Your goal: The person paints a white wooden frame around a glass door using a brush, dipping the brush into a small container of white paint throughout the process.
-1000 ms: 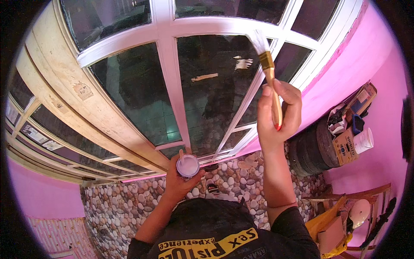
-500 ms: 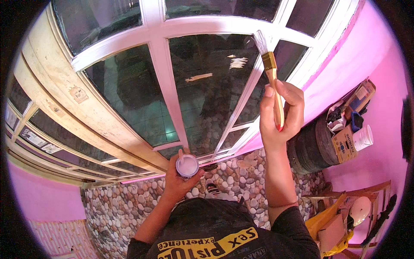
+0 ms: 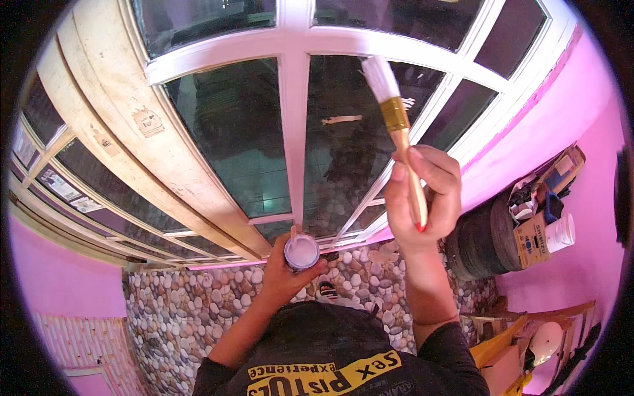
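My right hand [image 3: 422, 198] is closed around the pale wooden handle of a flat paintbrush with a brass ferrule and white-loaded bristles [image 3: 395, 119], its fingers wrapped tight and the bristle tip raised in front of the dark glass, just short of the white-painted window frame [image 3: 294, 138]. My left hand [image 3: 284, 270] sits low near my chest, fingers curled around a small round tin of white paint [image 3: 302, 252] held upright with its mouth open.

To lay this stroke well, I judge the bristles should meet the slanted glazing bar edge-on, with light pressure, so paint stays off the panes; the tin should be kept level and close beneath for reloading.

The frame's centre bars look coated white, while the wide wooden post [image 3: 132, 132] on the left is bare and scuffed. Below the window runs a pebble-patterned wall [image 3: 178, 310], with bright pink walls [image 3: 581, 132] on both sides. At right, a dark drum [image 3: 475, 244] carries boxes and a white cup.
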A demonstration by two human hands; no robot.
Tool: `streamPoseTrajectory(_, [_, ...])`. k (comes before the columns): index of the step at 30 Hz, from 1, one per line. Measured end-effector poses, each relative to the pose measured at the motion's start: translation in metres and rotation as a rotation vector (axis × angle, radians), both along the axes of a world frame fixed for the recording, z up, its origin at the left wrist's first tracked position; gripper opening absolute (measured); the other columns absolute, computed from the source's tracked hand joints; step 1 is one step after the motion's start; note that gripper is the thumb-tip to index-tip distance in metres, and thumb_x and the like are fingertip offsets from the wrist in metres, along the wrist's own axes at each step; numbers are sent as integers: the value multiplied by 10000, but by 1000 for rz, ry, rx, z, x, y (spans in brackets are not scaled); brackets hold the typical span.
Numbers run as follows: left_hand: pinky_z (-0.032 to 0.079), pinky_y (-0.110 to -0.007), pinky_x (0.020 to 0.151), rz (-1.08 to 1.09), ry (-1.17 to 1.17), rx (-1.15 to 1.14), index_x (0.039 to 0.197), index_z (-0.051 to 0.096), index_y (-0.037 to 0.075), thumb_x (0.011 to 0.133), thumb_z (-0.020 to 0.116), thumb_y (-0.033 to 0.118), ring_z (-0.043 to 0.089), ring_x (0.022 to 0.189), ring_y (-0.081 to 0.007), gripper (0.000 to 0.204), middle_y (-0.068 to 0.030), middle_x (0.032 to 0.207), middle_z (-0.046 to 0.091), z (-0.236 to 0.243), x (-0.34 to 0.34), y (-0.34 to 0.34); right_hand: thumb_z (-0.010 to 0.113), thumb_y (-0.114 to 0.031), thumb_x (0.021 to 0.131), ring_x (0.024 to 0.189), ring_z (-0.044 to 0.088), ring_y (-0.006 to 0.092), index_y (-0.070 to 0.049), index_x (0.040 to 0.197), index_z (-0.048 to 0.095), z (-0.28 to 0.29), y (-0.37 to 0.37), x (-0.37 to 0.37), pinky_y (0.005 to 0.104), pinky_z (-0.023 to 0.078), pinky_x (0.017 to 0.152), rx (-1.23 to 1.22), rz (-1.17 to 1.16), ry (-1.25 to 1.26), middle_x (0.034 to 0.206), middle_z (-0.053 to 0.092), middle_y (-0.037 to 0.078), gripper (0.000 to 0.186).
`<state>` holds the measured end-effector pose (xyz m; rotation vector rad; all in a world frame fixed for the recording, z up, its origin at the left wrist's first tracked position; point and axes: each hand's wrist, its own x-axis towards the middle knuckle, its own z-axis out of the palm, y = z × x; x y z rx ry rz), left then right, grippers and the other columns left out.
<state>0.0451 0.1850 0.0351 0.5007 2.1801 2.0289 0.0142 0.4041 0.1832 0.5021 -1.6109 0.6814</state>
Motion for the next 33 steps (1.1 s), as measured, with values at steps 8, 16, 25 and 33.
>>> streamPoseTrajectory(8, [499, -330, 930, 38, -15, 60, 1273, 462, 28, 766, 887, 202, 623, 1044, -183, 684, -92, 1123, 627, -12, -1, -9, 691, 60, 877, 846, 667, 196, 36, 1091, 608, 10, -14, -10, 280, 539, 752, 69, -55, -46, 1020, 637, 173, 230])
streamPoseTrajectory(16, [504, -324, 919, 18, 31, 26, 1267, 460, 31, 770, 883, 181, 624, 1026, -169, 670, -86, 1111, 627, -5, -3, -14, 717, 46, 835, 837, 652, 246, 22, 1042, 639, 3, 2, -5, 327, 529, 761, -141, -203, 6, 973, 661, 173, 221])
streamPoseTrajectory(25, [509, -312, 902, -22, -22, 96, 1248, 463, 23, 774, 872, 146, 626, 1013, -158, 639, -80, 1094, 622, -7, -6, -16, 733, 68, 791, 794, 670, 270, 25, 1046, 642, 15, -18, -7, 316, 537, 668, 37, -173, -3, 939, 671, 176, 274])
streamPoseTrajectory(33, [499, -319, 915, -27, -23, 52, 1292, 456, 13, 767, 872, 132, 602, 1032, -164, 681, -84, 1127, 593, -16, -8, -17, 719, 42, 815, 803, 664, 258, 23, 1030, 649, 12, 16, -4, 323, 526, 725, -32, -302, 15, 922, 672, 174, 227])
